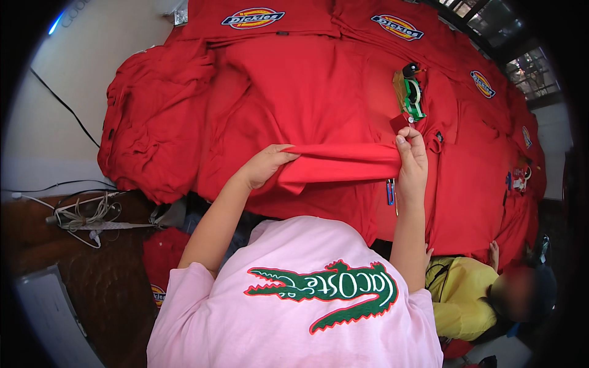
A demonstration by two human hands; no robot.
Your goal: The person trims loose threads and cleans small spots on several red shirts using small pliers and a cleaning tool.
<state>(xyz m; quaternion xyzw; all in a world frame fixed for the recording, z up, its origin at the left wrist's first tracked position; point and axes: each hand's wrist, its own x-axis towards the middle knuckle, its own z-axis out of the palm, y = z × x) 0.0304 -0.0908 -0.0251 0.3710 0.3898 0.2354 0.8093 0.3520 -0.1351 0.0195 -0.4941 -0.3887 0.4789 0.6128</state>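
Note:
My left hand [265, 166] pinches one end of a folded edge of a red shirt [346, 163], thumb on top. At the other end, my right hand [415, 161] grips the same cloth with fingers closed. The fabric is stretched sideways between both hands, above more red cloth on the table. Just beyond my right fingertips are a small dark red square piece [400, 122] and a green tape dispenser [415, 98]. Below the stretched cloth, beside my right wrist, lies a slim blue tool [391, 191], partly hidden.
A heap of red garments [153, 122] rises at the left. Red shirts with printed logos [254, 18] cover the far side. At the lower right, a person in a yellow top [463, 294] has hands at the table edge. Tangled white cables [92, 214] lie at lower left.

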